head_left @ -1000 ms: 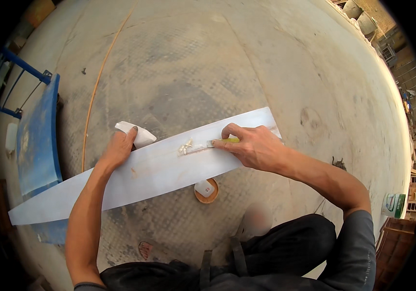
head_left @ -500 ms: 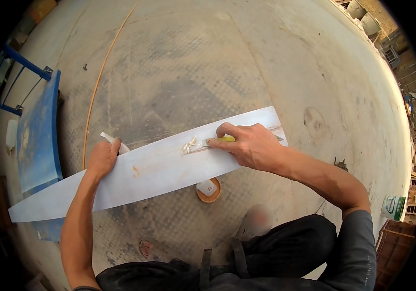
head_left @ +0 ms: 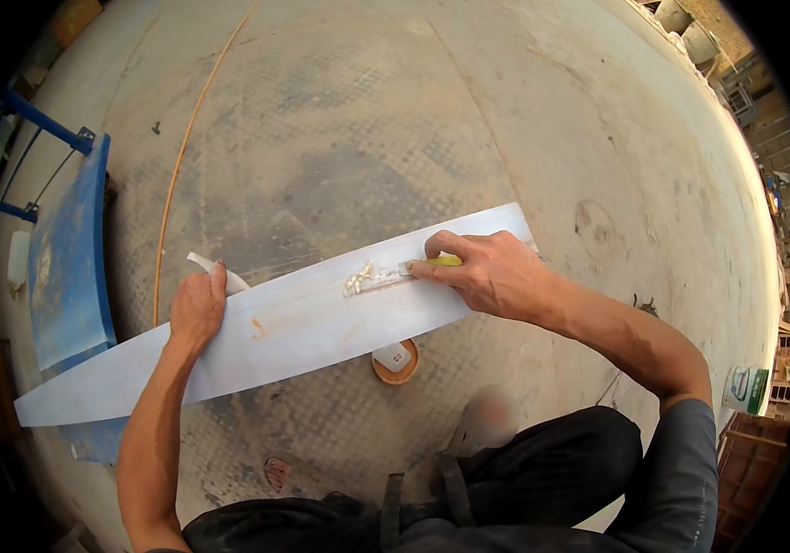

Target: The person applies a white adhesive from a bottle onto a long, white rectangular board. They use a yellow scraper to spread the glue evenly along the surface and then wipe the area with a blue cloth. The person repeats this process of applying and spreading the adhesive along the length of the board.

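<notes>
A long white tapered panel point(head_left: 303, 323) lies slantwise across the view, its narrow tip at the left, partly over a blue surface. My right hand point(head_left: 496, 272) is closed on a putty knife point(head_left: 446, 261) with a yellow-green handle. Its blade, mostly hidden by the fingers, is against the panel's wide right part. A lump of white putty point(head_left: 358, 278) sits just left of the blade. At the panel's far edge my left hand point(head_left: 198, 304) is closed round a white curved piece point(head_left: 220, 266); whether that piece is fixed to the panel I cannot tell.
Below the panel on the concrete floor stands a round tan container point(head_left: 400, 369) with a white item in it. A blue bench-like frame point(head_left: 68, 258) stands at the left. An orange hose point(head_left: 181, 157) runs along the floor. A white-and-green bucket point(head_left: 745, 391) is at far right.
My right hand and the putty knife have shifted slightly to the right along the panel. The left hand keeps its grip, almost unmoved.
</notes>
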Demonstrator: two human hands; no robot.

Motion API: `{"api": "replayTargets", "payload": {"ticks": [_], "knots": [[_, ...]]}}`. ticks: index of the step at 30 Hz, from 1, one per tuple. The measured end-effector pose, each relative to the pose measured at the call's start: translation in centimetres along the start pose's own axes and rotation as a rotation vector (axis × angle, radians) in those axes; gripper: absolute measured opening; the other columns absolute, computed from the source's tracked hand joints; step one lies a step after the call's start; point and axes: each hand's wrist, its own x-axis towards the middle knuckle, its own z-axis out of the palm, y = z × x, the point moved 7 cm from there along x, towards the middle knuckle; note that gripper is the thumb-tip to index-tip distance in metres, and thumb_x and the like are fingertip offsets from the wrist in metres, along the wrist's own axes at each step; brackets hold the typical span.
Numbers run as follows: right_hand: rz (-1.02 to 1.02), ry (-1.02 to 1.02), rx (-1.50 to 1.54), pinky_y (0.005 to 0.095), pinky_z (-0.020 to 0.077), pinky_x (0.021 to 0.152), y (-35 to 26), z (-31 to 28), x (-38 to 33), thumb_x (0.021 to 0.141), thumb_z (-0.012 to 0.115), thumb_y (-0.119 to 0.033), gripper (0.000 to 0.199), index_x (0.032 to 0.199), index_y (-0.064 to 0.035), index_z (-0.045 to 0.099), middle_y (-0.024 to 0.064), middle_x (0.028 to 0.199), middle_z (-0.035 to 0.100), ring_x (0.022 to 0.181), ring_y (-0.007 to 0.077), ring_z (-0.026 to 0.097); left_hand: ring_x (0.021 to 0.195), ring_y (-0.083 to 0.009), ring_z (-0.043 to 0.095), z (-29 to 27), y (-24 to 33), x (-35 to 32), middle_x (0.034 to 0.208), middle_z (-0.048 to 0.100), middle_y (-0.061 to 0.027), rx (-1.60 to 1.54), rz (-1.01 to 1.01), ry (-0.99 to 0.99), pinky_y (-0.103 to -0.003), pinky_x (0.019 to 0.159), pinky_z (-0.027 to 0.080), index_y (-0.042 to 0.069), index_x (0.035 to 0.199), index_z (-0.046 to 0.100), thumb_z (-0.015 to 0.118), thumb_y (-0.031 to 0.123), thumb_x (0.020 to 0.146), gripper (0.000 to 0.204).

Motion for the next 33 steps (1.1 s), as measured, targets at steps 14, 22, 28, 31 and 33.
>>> {"api": "replayTargets", "payload": {"ticks": [14,22,28,31,33], "knots": [[-0.047,0.011,0.041,0.0380,0.0571,0.058,-1.3,1.3,0.9,0.084,0.065,-0.004,0.048,0.130,-0.0176,0.065,0.0044,0.114,0.058,0.086,0.0215,0.070,0.072,-0.0528,0.060,1.1,-0.7,-0.4,0.074,0.060,-0.0343,0.010,0.046,0.037,-0.059,0.070,0.043,-0.009,0.071,0.066,0.040,0.042,0.108,0.068],[-0.028,-0.013,0.061,0.0400,0.0581,0.064,-1.6,1.0,0.7,0.086,0.063,-0.006,0.042,0.127,-0.0122,0.068,0.0077,0.116,0.059,0.083,0.0264,0.070,0.068,-0.0526,0.059,1.4,-0.2,0.0,0.071,0.060,-0.0329,-0.027,0.066,0.021,-0.059,0.066,0.042,-0.007,0.069,0.065,0.041,0.043,0.107,0.067],[-0.033,-0.016,0.052,0.0374,0.0575,0.061,-0.1,0.1,-0.4,0.086,0.064,-0.005,0.041,0.125,-0.0158,0.070,0.0054,0.113,0.059,0.085,0.0225,0.071,0.074,-0.0536,0.061,0.8,-0.5,-0.2,0.075,0.062,-0.0333,-0.042,0.025,0.011,-0.060,0.071,0.045,-0.008,0.072,0.066,0.041,0.043,0.107,0.066],[-0.023,-0.014,0.036,0.0369,0.0571,0.060,-1.2,0.7,0.5,0.086,0.065,-0.006,0.041,0.125,-0.0178,0.070,0.0042,0.112,0.058,0.086,0.0206,0.071,0.076,-0.0538,0.061,1.2,0.0,0.3,0.076,0.062,-0.0343,-0.064,0.005,-0.019,-0.060,0.074,0.045,-0.008,0.072,0.066,0.040,0.043,0.107,0.067],[-0.037,-0.015,0.018,0.0368,0.0570,0.060,-2.0,0.9,1.4,0.086,0.065,-0.006,0.042,0.125,-0.0183,0.070,0.0038,0.112,0.058,0.087,0.0201,0.071,0.076,-0.0539,0.061,1.0,0.0,-0.2,0.077,0.062,-0.0342,-0.043,0.011,-0.028,-0.060,0.073,0.045,-0.008,0.072,0.066,0.040,0.043,0.107,0.067]]}}
